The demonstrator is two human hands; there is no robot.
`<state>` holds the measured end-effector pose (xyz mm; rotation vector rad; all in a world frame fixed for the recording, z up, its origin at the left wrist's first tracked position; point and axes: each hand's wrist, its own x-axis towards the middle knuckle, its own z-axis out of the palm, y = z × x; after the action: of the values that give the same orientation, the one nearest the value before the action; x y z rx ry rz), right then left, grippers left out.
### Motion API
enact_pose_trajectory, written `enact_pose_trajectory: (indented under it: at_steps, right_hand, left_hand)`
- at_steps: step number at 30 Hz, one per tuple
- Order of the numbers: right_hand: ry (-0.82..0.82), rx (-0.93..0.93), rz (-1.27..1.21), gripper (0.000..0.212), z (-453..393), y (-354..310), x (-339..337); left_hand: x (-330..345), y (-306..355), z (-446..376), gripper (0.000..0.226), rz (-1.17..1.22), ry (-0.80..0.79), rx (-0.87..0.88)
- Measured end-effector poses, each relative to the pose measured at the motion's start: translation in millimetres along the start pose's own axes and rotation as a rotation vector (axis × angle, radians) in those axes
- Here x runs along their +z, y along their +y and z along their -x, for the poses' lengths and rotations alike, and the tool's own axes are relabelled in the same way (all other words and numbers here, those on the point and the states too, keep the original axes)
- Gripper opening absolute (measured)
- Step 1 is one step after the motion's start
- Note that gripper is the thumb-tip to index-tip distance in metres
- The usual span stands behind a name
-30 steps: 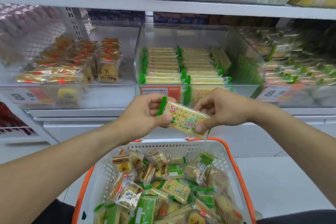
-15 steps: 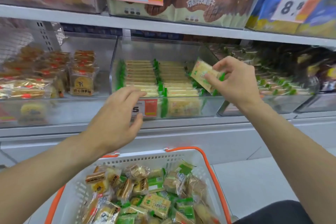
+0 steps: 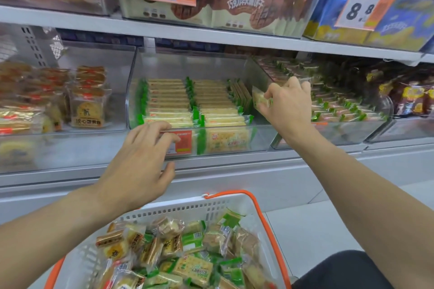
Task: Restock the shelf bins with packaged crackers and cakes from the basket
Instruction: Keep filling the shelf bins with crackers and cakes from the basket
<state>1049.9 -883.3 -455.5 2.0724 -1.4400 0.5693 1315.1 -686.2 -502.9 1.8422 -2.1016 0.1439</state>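
My right hand [image 3: 287, 103] pinches a green-and-yellow cracker pack [image 3: 259, 99] and holds it inside the right end of the clear middle bin [image 3: 260, 141]. That bin holds two neat rows of the same crackers [image 3: 187, 101], plus several packs standing on edge at the right. My left hand [image 3: 138, 166] hovers in front of the bin with fingers spread, fingertips touching its front rim above the orange price tag [image 3: 182, 142]; it holds nothing. Below, the white basket with orange handles [image 3: 237, 204] is full of mixed cracker and cake packs [image 3: 178, 253].
A clear bin of cake packs [image 3: 88, 101] stands at the left, and another bin of green-trimmed packs [image 3: 340, 105] at the right. The upper shelf [image 3: 211, 35] carries brown biscuit bags and price cards close above the bins. Grey floor [image 3: 312, 230] lies right of the basket.
Both hands held the cracker pack over the basket a second ago. My right hand then carried it up and down into the bin's right end, while my left hand let go and moved to the bin's front.
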Motion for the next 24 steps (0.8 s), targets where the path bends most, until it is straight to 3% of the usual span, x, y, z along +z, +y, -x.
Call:
enact_pose_trajectory:
  at_steps: [3, 10, 14, 16, 20, 22, 24]
  right_hand:
    - [-0.028, -0.049, 0.090, 0.025, 1, 1, 2]
    - [-0.342, -0.081, 0.193, 0.047, -8, -4, -7]
    - [-0.474, -0.071, 0.238, 0.040, -4, -11, -18]
    - [-0.369, -0.033, 0.123, 0.034, 2, -11, -23]
    - [0.027, -0.105, -0.315, 0.023, 14, -15, -31]
    - [0.090, -0.204, -0.528, 0.018, 27, -31, -36]
    - [-0.021, -0.338, -0.626, 0.013, 47, -51, -30]
  left_hand:
    - [1, -2, -1, 0.046, -0.005, 0.005, 0.002]
    - [4, -5, -1, 0.041, -0.020, 0.034, 0.026]
    - [6, -6, 0, 0.031, -0.006, 0.048, 0.042]
    - [7, -4, 0, 0.027, 0.025, 0.086, 0.053]
    - [1, 10, 0, 0.014, 0.110, 0.229, 0.205]
    - [1, 18, 3, 0.016, 0.135, 0.095, 0.249]
    - [6, 22, 11, 0.020, 0.094, -0.277, 0.144]
